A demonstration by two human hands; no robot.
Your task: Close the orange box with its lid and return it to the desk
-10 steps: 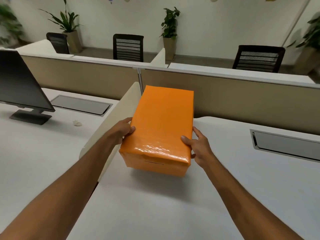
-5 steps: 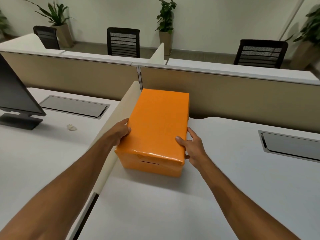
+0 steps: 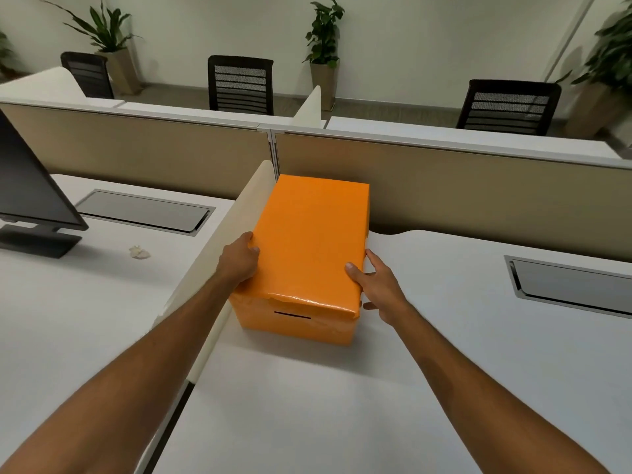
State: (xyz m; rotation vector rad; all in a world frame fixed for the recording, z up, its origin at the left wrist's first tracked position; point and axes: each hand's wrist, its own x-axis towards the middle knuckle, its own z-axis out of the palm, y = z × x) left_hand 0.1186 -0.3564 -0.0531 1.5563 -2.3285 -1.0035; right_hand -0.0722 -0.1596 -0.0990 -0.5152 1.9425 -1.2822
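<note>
Orange box (image 3: 309,241) with lid (image 3: 307,302) on, resting on white desk (image 3: 307,405), left hand (image 3: 239,261) and right hand (image 3: 378,285) fingers grasping its sides

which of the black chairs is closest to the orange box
The middle chair, behind the partition almost straight beyond the orange box. The left chair sits far off to the left and the right chair far off to the right.

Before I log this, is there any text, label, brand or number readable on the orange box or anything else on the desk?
None readable.
Orange box: plain wrapping, only a dark slot on its near face, no print.
Monitor: seen at an angle, no visible logo or text.
</note>
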